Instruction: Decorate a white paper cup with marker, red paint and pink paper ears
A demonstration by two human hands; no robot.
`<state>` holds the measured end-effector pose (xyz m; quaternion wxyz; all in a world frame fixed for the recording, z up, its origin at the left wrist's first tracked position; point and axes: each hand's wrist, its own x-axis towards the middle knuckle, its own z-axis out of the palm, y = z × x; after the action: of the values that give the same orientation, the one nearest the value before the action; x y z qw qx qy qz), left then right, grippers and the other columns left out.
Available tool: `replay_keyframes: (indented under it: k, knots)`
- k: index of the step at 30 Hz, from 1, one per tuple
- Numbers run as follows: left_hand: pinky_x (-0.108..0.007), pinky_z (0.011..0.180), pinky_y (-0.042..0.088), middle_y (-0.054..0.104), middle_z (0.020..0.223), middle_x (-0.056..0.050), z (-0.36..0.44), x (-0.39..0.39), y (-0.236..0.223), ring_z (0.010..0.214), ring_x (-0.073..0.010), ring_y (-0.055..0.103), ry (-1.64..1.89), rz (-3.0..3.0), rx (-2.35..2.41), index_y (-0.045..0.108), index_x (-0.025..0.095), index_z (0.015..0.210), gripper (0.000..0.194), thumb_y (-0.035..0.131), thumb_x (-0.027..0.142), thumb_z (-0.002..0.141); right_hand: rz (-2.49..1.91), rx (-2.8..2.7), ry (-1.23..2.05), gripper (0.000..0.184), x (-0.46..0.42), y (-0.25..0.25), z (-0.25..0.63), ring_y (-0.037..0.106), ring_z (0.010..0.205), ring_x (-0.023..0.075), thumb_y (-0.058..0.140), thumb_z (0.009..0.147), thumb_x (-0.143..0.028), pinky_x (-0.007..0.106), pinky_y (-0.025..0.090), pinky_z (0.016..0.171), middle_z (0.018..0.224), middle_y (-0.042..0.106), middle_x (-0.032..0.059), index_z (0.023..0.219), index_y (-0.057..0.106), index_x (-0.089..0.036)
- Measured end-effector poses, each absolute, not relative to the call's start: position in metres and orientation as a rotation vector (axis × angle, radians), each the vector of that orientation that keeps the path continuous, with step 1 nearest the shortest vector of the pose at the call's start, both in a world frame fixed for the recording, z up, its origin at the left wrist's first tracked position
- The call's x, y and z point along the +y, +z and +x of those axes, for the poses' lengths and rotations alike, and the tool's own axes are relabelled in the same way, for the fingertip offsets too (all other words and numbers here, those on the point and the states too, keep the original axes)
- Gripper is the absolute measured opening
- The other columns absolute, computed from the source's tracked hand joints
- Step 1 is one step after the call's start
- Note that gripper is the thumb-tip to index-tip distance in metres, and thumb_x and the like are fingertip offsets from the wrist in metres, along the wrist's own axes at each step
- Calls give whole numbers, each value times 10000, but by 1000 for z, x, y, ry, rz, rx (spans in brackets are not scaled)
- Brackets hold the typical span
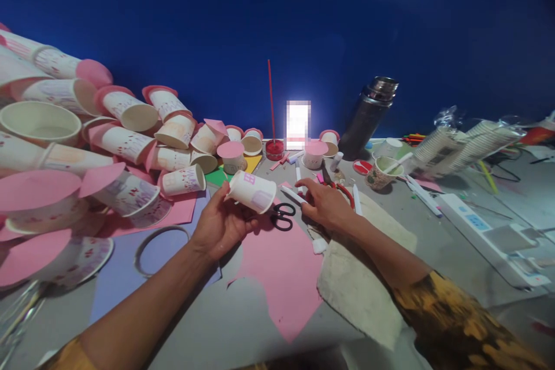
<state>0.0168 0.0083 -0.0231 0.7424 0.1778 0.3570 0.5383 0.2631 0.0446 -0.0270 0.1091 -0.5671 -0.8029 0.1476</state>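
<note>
My left hand [225,222] is closed around a white paper cup [252,192], tipped on its side with its rim to the right. A pink window and a purple door shape are drawn on the cup. My right hand [327,202] is over the table, thumb and index finger apart. Close by its thumb is a white marker [292,195], and another white marker [298,170] is by its index fingertip. Black-handled scissors [283,217] rest on pink paper [281,266] between my hands. Red-handled pliers [344,191] are partly hidden behind my right hand.
Decorated cups with pink paper tops [125,107] are heaped at left. A tape ring [139,254] rests on purple paper [117,289]. A pale cloth [359,283] is under my right forearm. Behind stand a dark flask [366,118], stacked cups [437,147] and a power strip [489,237].
</note>
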Motion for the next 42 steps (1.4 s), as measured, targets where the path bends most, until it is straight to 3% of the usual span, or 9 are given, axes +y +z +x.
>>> replay_keyframes:
  k: [4, 7, 10, 18, 26, 29, 36, 39, 42]
  knots:
    - [-370, 528, 582, 739, 999, -206, 16, 9, -25, 791, -332, 741, 1173, 363, 780, 617, 106, 1342, 516, 475, 492, 1030, -1508, -2240, 652, 501, 47, -26, 267, 660, 830, 193, 552, 881, -169, 277, 430, 732, 957, 758, 35, 1372, 637, -214]
    - [-368, 523, 576, 746, 978, -193, 15, 8, -25, 731, -298, 727, 1172, 354, 773, 642, 109, 1286, 484, 467, 484, 1035, -1389, -2144, 985, 247, 49, -23, 269, 609, 719, 164, 535, 898, -238, 263, 419, 652, 816, 702, 11, 1059, 712, -179]
    - [-402, 588, 610, 758, 1000, -187, 14, 8, -24, 803, -318, 751, 1171, 332, 762, 653, 117, 1263, 461, 483, 477, 1032, -1261, -2003, 1272, 141, 48, -21, 270, 547, 634, 138, 552, 899, -317, 253, 402, 595, 704, 632, -25, 841, 615, -206]
    - [-344, 501, 596, 774, 921, -169, 15, 6, -27, 716, -278, 753, 1131, 336, 706, 681, 117, 1147, 428, 450, 466, 1057, -1128, -1786, 1444, 119, 45, -25, 267, 607, 725, 139, 610, 867, -313, 260, 454, 647, 855, 714, 14, 926, 614, -209]
    - [-357, 713, 667, 806, 1065, -162, 23, -1, -30, 905, -266, 798, 983, 270, 609, 638, 107, 1312, 424, 513, 414, 1049, -1058, -1723, 1277, 125, 26, -24, 256, 543, 685, 139, 635, 789, -240, 260, 442, 606, 801, 587, -33, 910, 604, -243]
    - [-358, 682, 658, 804, 1107, -178, 22, -1, -35, 931, -291, 799, 933, 300, 571, 613, 96, 1367, 484, 539, 439, 1034, -1064, -1792, 1092, 171, 20, -25, 249, 512, 609, 131, 716, 761, -263, 254, 416, 558, 732, 582, -45, 893, 613, -234]
    - [-308, 512, 582, 793, 1014, -222, 22, 1, -44, 611, -227, 741, 760, 487, 530, 601, 50, 1343, 648, 454, 600, 1034, -905, -1865, 686, 48, 20, -39, 246, 601, 705, 148, 654, 817, -192, 257, 456, 649, 791, 660, -10, 800, 621, -223]
    - [-316, 626, 598, 776, 1059, -169, 23, 2, -47, 794, -238, 757, 941, 649, 666, 606, 129, 1316, 643, 504, 674, 991, -938, -1830, 589, 45, 21, -41, 247, 617, 690, 152, 657, 814, -190, 249, 452, 623, 781, 682, -5, 804, 628, -224]
    - [-359, 824, 592, 719, 1200, -100, 21, -1, -49, 963, -220, 702, 1230, 999, 909, 590, 226, 1320, 624, 719, 638, 869, -1058, -1794, 560, 41, 22, -40, 247, 603, 652, 151, 669, 821, -232, 249, 429, 585, 761, 687, -3, 800, 634, -222]
